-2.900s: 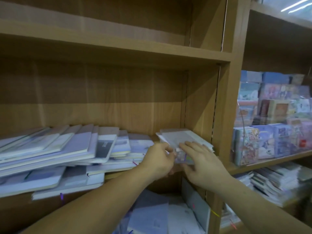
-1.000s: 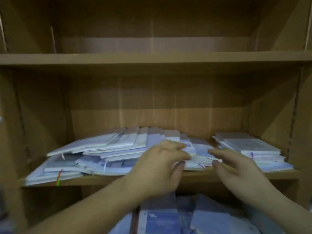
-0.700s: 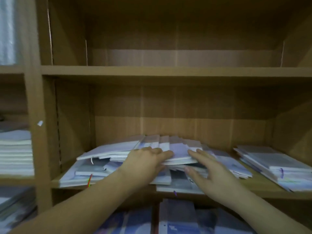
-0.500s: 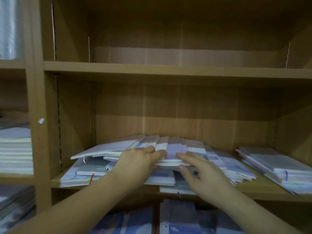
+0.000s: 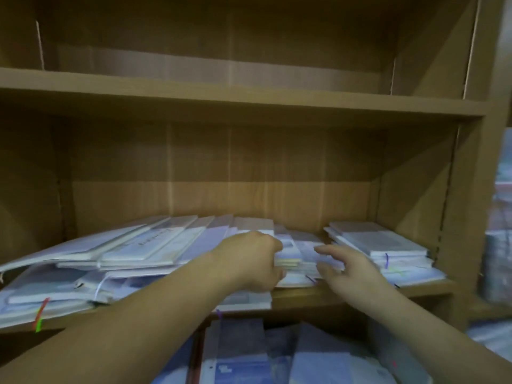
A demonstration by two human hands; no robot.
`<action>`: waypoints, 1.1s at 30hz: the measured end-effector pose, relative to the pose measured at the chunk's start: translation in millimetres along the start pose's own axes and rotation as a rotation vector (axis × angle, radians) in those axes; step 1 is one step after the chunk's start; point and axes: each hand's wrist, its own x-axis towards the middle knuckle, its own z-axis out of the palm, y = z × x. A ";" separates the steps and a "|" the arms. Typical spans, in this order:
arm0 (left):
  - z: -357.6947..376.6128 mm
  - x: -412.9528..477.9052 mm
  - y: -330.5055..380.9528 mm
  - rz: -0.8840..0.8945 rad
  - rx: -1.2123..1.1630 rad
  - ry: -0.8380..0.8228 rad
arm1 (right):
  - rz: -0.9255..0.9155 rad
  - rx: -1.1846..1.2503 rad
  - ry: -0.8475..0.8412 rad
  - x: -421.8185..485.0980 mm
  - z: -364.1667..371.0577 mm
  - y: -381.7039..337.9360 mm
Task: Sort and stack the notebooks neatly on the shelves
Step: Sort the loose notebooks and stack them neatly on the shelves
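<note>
Head view: half a second ago both hands lay on the slumped fan of larger notebooks (image 5: 138,245). They have since worked to its right end, and the camera has swung right with them. The left hand (image 5: 250,264) now curls its fingers round the near-left edge of the middle stack (image 5: 291,259), a short pile of smaller notebooks lying between the fan and the squared-up right stack (image 5: 382,245). The right hand (image 5: 352,268) is spread and holds nothing, with its fingers reaching at the middle stack's right side. Blur makes it hard to say whether they touch the covers or hover just off them.

All three piles rest on the middle shelf (image 5: 346,296) (more notebooks lie loose on the level below). Judging by this shift, the small ones are being picked out first, probably to join the right stack. The fan at the left is not yet straightened, so most of the sorting remains.
</note>
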 end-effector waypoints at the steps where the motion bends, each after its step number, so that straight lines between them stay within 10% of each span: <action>1: -1.8 10.2 3.0 -0.041 0.053 -0.047 | 0.016 -0.026 -0.044 -1.2 -3.4 11.9; 18: 29.8 30.9 15.4 -0.137 0.240 0.069 | -0.113 -0.232 0.175 -4.5 11.3 40.2; 29: 14.4 -0.4 11.8 -0.074 0.109 0.052 | -0.022 -0.179 -0.264 16.3 3.8 10.3; 33: 6.2 -4.6 10.4 -0.091 0.021 0.042 | -0.127 -0.197 -0.108 3.5 15.4 15.4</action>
